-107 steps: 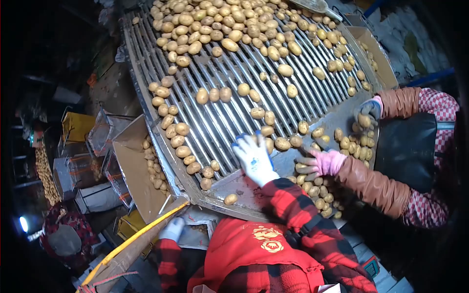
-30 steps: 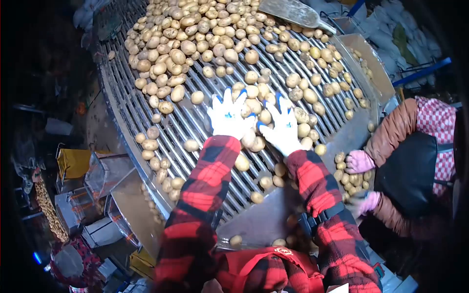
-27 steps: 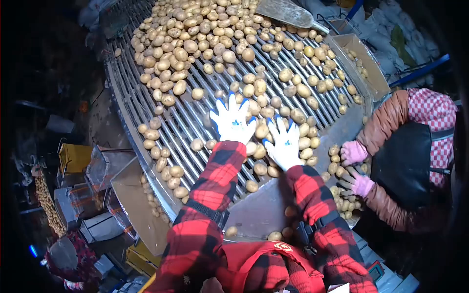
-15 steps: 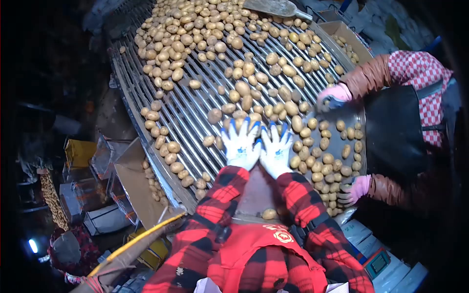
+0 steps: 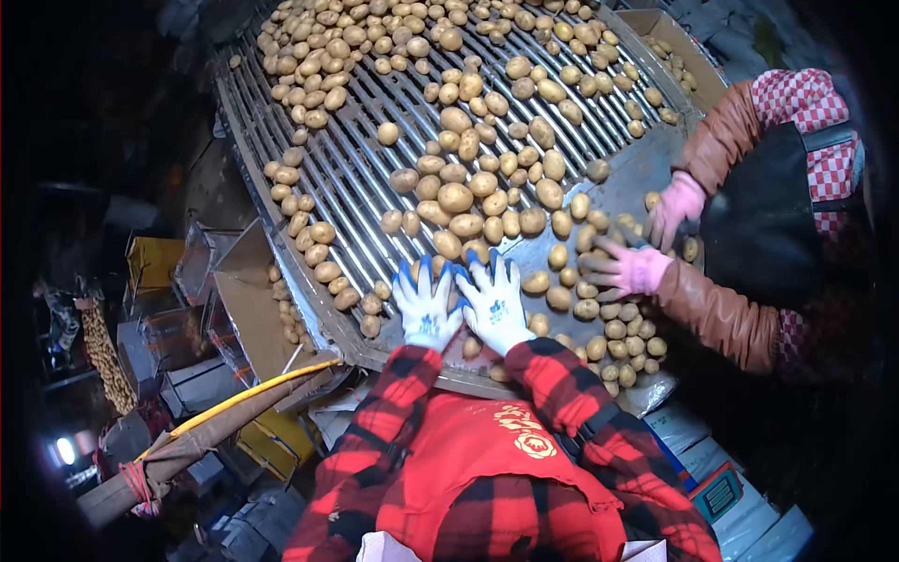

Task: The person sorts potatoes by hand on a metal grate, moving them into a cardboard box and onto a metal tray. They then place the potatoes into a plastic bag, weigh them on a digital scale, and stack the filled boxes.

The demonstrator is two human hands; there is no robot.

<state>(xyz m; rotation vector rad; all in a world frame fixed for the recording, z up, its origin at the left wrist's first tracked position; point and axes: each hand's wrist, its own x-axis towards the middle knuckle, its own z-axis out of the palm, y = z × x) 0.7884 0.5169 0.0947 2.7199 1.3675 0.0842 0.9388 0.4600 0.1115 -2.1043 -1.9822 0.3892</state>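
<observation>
My left hand and my right hand, both in white gloves with blue fingertips, lie side by side palm down at the near end of a sloping rack of metal bars. Their fingers are spread, and the tips reach a cluster of potatoes just beyond. A potato rests below my right hand, near the edge. More potatoes are gathered on the metal tray to the right. Whether my fingertips press on the closest potatoes is hard to see.
Across the tray, a co-worker's pink-gloved hands are among the potatoes. A big potato heap covers the rack's far end. Cardboard boxes stand at left and far right. A yellow-edged pole juts in at lower left.
Both my hands have come nearer to my body, and the potatoes ahead of them sit closer. The co-worker's lower hand has moved up over the tray. The metal scoop has left the view.
</observation>
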